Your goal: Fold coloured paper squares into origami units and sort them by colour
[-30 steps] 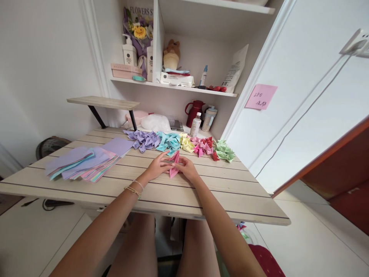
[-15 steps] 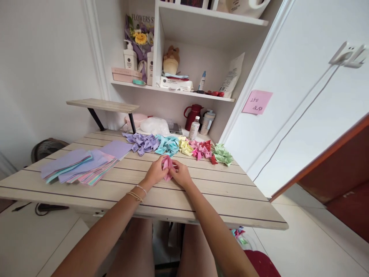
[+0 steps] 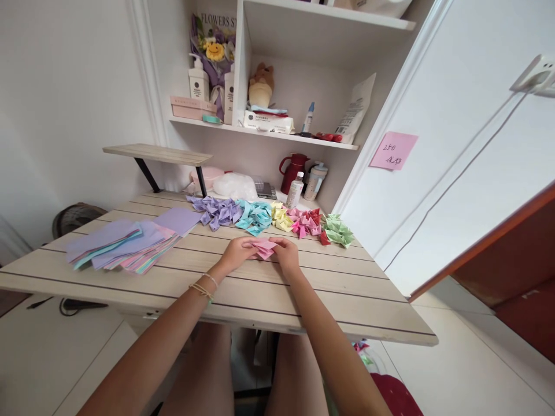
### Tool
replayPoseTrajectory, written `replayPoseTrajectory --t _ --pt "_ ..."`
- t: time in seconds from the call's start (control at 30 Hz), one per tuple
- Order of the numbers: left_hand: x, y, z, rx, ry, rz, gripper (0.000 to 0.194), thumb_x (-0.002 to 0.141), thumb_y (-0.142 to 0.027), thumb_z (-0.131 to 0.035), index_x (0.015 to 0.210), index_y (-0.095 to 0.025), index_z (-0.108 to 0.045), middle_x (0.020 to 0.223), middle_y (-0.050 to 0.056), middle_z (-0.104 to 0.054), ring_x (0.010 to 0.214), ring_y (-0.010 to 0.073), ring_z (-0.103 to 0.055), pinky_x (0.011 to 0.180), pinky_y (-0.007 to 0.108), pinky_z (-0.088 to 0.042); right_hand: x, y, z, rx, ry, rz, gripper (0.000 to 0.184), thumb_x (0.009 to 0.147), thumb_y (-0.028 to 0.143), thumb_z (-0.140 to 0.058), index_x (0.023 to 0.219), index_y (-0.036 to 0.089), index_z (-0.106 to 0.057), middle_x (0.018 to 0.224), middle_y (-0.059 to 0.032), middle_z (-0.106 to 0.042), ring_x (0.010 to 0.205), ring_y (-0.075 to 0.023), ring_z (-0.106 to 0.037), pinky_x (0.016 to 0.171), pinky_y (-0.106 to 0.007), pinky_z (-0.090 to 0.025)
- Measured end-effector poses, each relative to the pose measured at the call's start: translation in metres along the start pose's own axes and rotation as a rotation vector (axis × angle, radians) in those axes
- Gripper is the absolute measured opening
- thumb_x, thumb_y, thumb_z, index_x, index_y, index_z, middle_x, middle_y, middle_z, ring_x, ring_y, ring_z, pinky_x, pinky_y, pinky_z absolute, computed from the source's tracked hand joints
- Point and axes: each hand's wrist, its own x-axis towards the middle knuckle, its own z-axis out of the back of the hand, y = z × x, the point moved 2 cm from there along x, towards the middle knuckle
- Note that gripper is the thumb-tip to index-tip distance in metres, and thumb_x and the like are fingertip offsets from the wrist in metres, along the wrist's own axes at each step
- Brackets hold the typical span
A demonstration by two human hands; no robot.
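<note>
Sheets lay fanned near the desk's left edge, purple folded pieces by its back edge. Mid-desk, the left hand's grip held a folded pink paper; the right hand's grip pinched its right side. Green pieces lay near the back right corner.

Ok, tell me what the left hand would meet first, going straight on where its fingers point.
The pink folded paper, which the left hand is gripping; beyond it, on roughly the same line, seems to come the right hand, though depth is hard to judge.
</note>
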Motion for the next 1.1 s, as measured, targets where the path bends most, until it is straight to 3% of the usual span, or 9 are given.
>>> replayPoseTrajectory --t 0.07,0.23,0.43,0.57,0.67,0.87,1.0,1.1 --pt "-0.002 -0.001 0.0 -0.07 0.025 0.066 0.033 0.06 -0.023 -0.075 0.09 -0.011 -0.068 0.081 0.008 -0.071 0.072 0.0193 -0.066 0.072 0.035 -0.054 0.0 0.002 0.004 0.126 0.096 -0.082 0.02 0.057 0.022 -0.069 0.075 0.017 -0.068 0.077 -0.0039 -0.069 0.072 -0.0189 -0.064 0.071 -0.032 -0.051" --pt "-0.004 -0.01 0.006 -0.147 -0.046 0.064 0.035 0.055 -0.031 -0.078 0.083 -0.011 -0.07 0.082 0.008 -0.071 0.076 0.0185 -0.065 0.074 0.032 -0.053 -0.003 0.009 0.005 0.262 0.377 -0.202 0.032 0.05 0.025 -0.08 0.078 0.015 -0.069 0.081 -0.0056 -0.07 0.08 -0.0191 -0.065 0.075 -0.032 -0.052" --pt "-0.001 -0.007 0.012 -0.112 -0.16 0.053 0.032 0.056 -0.036 -0.077 0.072 -0.01 -0.069 0.07 0.005 -0.067 0.068 0.0155 -0.062 0.067 0.028 -0.051 -0.001 0.012 0.007 0.249 0.349 -0.198 0.03 0.056 0.038 -0.077 0.073 0.014 -0.071 0.079 -0.0053 -0.069 0.08 -0.0175 -0.064 0.07 -0.027 -0.054" --pt "0.002 -0.005 0.016 -0.112 -0.23 0.006 0.031 0.055 -0.034 -0.077 0.074 -0.012 -0.066 0.072 0.004 -0.066 0.065 0.0141 -0.061 0.062 0.025 -0.049 -0.004 0.013 0.004 0.252 0.441 -0.218 0.03 0.058 0.034 -0.078 0.081 0.015 -0.072 0.085 -0.0054 -0.07 0.082 -0.0163 -0.064 0.074 -0.026 -0.054" --pt "0.003 -0.005 0.018 -0.097 -0.273 -0.041 0.031 0.056 -0.033 -0.076 0.075 -0.013 -0.064 0.073 0.004 -0.065 0.065 0.0139 -0.06 0.059 0.024 -0.048 -0.004 0.012 0.005 0.255 0.413 -0.223 0.028 0.056 0.028 -0.079 0.079 0.015 -0.071 0.083 -0.0048 -0.07 0.078 -0.015 -0.065 0.074 -0.026 -0.054" --pt "0.003 -0.007 0.017 0.039 -0.227 -0.133 0.027 0.061 -0.031 -0.071 0.08 -0.014 -0.061 0.072 0.002 -0.062 0.064 0.0135 -0.058 0.056 0.023 -0.046 -0.001 0.007 0.008 0.236 0.302 -0.205 0.025 0.055 0.027 -0.08 0.074 0.016 -0.068 0.073 -0.0026 -0.068 0.066 -0.0128 -0.063 0.069 -0.027 -0.055" --pt "0.002 -0.01 0.015 0.137 -0.206 -0.18 0.013 0.065 -0.024 -0.066 0.073 -0.014 -0.065 0.08 0.005 -0.066 0.078 0.0174 -0.06 0.073 0.028 -0.047 0.0 0.008 0.008 0.194 0.311 -0.1 0.027 0.059 0.033 -0.076 0.079 0.018 -0.065 0.069 -0.0003 -0.066 0.061 -0.0116 -0.06 0.065 -0.028 -0.052" --pt "0.0 -0.01 0.012 0.085 -0.129 -0.129 0.025 0.063 -0.023 -0.068 0.085 -0.012 -0.068 0.093 0.008 -0.068 0.088 0.0205 -0.061 0.08 0.03 -0.046 0.001 0.01 0.007 0.052 0.358 0.036 0.032 0.061 0.035 -0.074 0.087 0.017 -0.067 0.078 -0.0023 -0.067 0.067 -0.0131 -0.059 0.068 -0.028 -0.049"
